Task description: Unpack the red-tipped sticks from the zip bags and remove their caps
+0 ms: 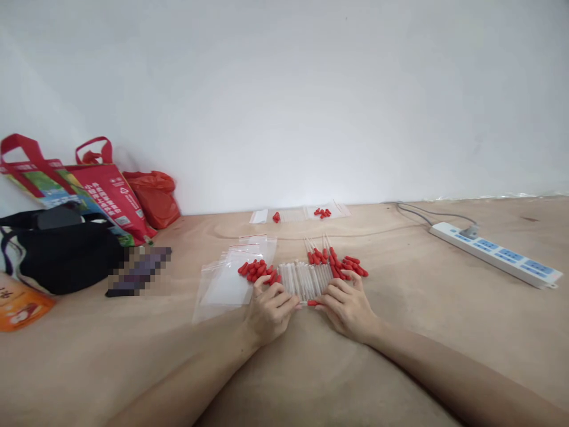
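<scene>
In front of me my left hand (pixel 272 311) pinches a thin clear dropper tube (pixel 304 303) that lies crosswise. My right hand (pixel 349 305) grips the red rubber bulb (pixel 312 303) at the tube's other end; the two parts meet between my fingertips. Just beyond the hands lies a row of clear tubes (pixel 304 280). Loose red bulbs (pixel 255 270) are heaped beside my left hand, and more red bulbs (pixel 355 265) lie by the right. Several droppers with bulbs fitted (pixel 317 255) rest behind the row, tips pointing away.
Clear zip bags (pixel 226 279) lie to the left of the tubes. Near the wall is another bag (pixel 342 209) with red bulbs by it. A power strip (pixel 498 255) with a plugged cable sits right. Shopping bags (pixel 104 193) and a black bag (pixel 66 249) stand left.
</scene>
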`<state>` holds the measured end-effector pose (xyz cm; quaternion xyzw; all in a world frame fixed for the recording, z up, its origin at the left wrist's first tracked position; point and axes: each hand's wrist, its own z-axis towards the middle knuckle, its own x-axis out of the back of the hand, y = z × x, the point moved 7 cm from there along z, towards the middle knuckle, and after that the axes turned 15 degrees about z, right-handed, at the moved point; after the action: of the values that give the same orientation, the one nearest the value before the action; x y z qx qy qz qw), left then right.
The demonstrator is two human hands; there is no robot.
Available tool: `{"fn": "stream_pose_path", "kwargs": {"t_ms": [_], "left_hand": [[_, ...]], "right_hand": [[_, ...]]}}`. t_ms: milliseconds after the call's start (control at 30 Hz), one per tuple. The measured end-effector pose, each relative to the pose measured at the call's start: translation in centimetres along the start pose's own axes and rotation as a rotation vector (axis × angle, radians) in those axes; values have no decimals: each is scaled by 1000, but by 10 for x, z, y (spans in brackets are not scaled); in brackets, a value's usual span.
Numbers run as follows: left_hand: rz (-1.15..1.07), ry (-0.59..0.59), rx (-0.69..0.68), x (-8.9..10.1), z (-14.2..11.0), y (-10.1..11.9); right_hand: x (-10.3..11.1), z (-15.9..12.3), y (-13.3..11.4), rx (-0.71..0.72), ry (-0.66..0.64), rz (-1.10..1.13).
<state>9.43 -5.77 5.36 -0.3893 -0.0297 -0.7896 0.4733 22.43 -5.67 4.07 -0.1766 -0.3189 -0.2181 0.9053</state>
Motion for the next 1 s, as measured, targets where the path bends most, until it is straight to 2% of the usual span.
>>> {"fn": "stream_pose_path", "kwargs": {"t_ms": [200, 433, 800, 900, 1000], "left_hand": [[0, -11, 2, 2, -1, 1], [-20, 31, -45, 3, -2, 3], [-64, 62, -76, 3, -3, 6], [-78, 80, -40, 5, -3, -1], [-73, 84, 47, 5, -5, -14]], "right_hand": [[2, 0, -2, 25, -31, -8], [7, 1, -11, 100, -32, 50], [2, -1, -11, 129, -76, 36], [8, -4, -7, 122, -47, 60], [20, -7, 4, 40, 33, 63]]}}
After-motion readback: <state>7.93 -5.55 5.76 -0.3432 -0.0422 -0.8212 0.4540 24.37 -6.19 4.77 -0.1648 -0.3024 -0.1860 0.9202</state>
